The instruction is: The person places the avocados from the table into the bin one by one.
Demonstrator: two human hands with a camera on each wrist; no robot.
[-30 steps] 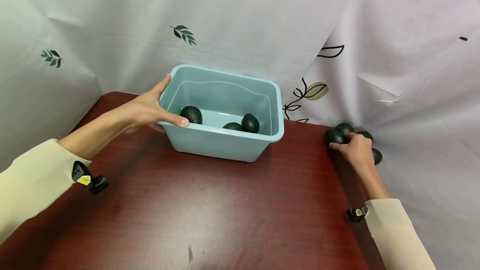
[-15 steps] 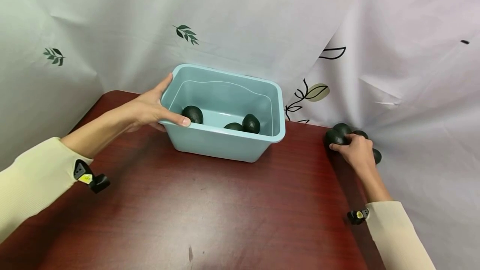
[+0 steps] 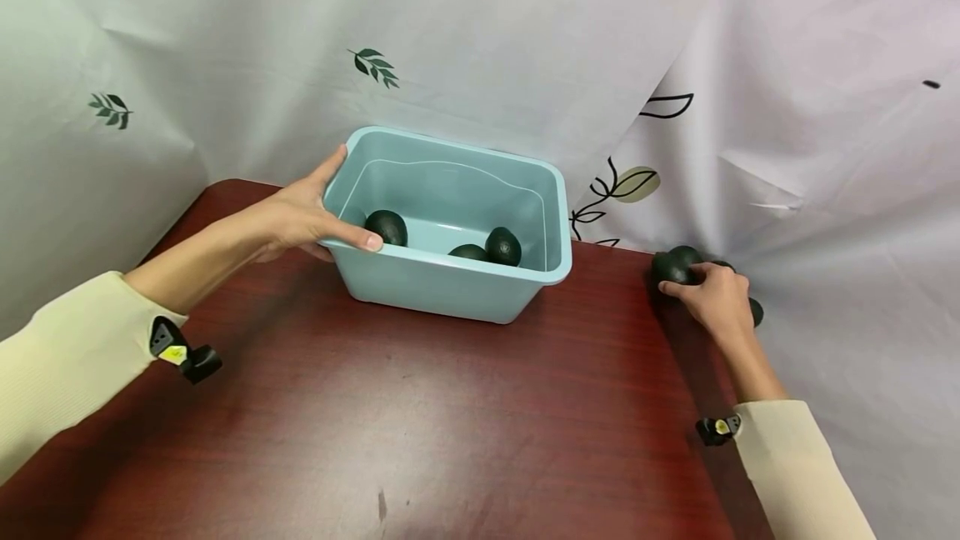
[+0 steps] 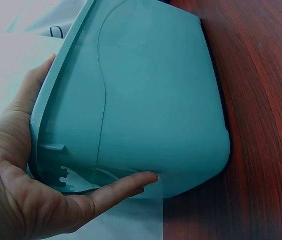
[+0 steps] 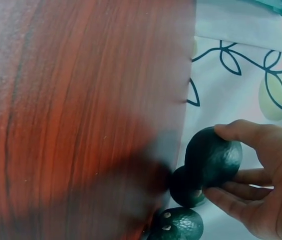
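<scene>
A light blue plastic bin [image 3: 435,286] stands on the table, with dark green avocados inside: one at the left [image 3: 386,228] and two at the right [image 3: 503,247]. My left hand [image 3: 296,211] holds the bin's left end, its thumb along the front rim; the left wrist view shows its other fingers by the end wall. At the table's right edge, my right hand [image 3: 716,298] pinches an avocado [image 5: 213,157] between thumb and fingers. Beneath and beside it in the right wrist view are another avocado [image 5: 185,187] and further ones [image 5: 178,223] at the bottom. The hand partly hides the cluster.
The dark red wooden table [image 3: 450,415] spreads in front of the bin. A pale cloth [image 3: 465,40] with leaf prints hangs behind the table and along its right side. Another avocado [image 3: 756,311] lies right of my right hand, against the cloth.
The avocado in my right hand has shifted slightly up and over its neighbour. My left hand keeps its hold on the bin, and the bin stays in place.
</scene>
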